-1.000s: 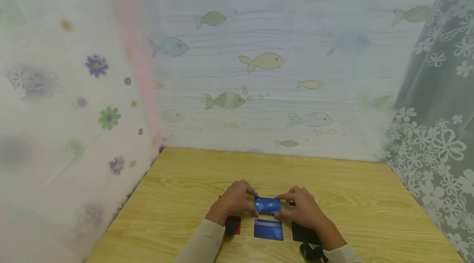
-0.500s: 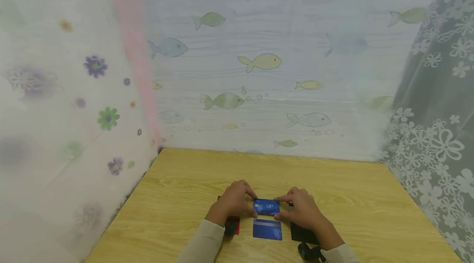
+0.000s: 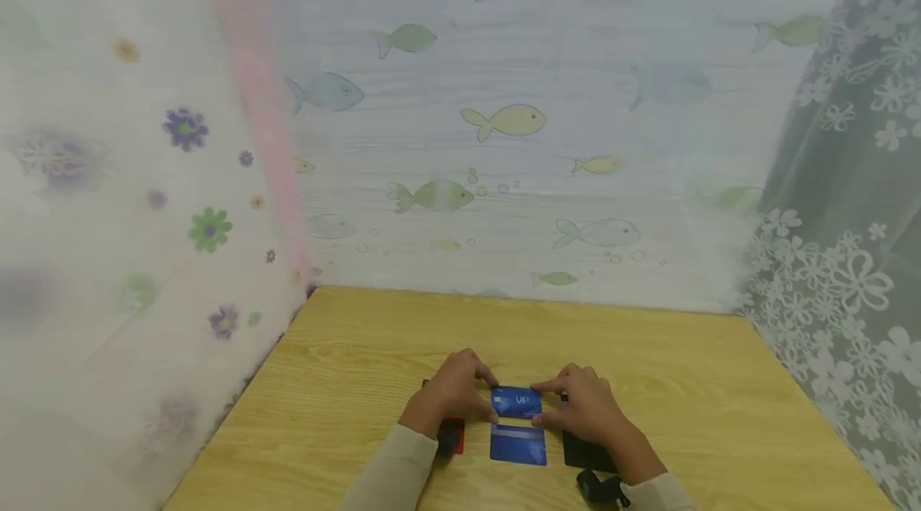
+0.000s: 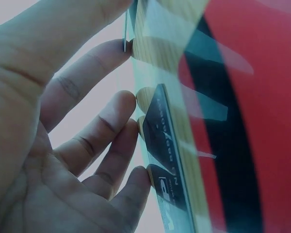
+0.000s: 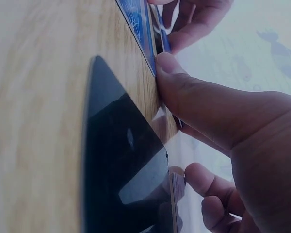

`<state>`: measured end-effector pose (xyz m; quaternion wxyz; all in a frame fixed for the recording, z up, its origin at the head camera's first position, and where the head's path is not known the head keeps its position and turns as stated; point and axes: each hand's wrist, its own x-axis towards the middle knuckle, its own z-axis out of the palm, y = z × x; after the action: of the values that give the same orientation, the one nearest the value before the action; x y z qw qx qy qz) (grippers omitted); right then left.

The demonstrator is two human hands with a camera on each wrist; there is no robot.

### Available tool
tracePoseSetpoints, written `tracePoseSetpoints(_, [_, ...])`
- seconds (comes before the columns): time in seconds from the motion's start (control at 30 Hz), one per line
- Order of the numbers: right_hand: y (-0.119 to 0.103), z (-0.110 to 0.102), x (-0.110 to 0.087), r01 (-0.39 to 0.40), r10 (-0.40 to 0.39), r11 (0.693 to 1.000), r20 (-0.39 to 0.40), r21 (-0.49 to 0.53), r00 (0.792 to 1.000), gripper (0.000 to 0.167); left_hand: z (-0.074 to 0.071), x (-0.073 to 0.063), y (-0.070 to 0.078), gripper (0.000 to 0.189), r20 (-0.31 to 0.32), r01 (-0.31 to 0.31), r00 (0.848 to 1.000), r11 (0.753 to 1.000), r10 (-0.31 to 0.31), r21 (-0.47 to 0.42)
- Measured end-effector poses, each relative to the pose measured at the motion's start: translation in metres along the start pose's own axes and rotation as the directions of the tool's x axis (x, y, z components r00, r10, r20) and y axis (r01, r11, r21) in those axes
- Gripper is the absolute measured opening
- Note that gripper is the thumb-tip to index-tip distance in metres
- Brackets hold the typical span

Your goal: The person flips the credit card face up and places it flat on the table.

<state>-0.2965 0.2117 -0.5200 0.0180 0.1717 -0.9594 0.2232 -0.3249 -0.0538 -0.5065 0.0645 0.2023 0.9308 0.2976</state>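
Two hands on one card now: the blue VIP card [image 3: 516, 402] is set in the middle of the group on the wooden table [image 3: 388, 327], its left end gripped between thumb and forefinger of the left hand [image 3: 453, 387], its right end pinched the same way by the right hand [image 3: 584, 405]. On the near side the striped blue card [image 3: 518, 445] is left untouched, a narrow strip of wood shown between the pair. And here is where it could be spoiled: the grip is taken only at the corners, so if one end were squeezed harder, the card could be twisted askew, or bowed and sprung loose. Whether it is pressed flat or slightly raised cannot be told. Trouble could be caused at the flanks, too: the dark lettered card [image 4: 167, 150] might be nudged by the left hand's spare fingertips, spread right beside it, while the black card [image 3: 586, 455] below the right hand and the red card [image 4: 281, 121] below the left might be dragged out of place by a lowered wrist.
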Motion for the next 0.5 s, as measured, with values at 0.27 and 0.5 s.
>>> tracePoseSetpoints(0.27, [-0.003, -0.0056, 0.0005, -0.012, 0.011, 0.999, -0.01, -0.044, 1.0, 0.056, -0.0039, 0.0011, 0.0051, 0.044, -0.002, 0.0, 1.0, 1.0, 0.0, 0.024])
tracePoseSetpoints(0.5, [-0.0024, -0.0009, -0.0001, -0.015, 0.014, 0.997, -0.006, -0.075, 1.0, 0.057, -0.0014, 0.0001, 0.0023, 0.044, 0.009, 0.015, 1.0, 1.0, -0.015, 0.013])
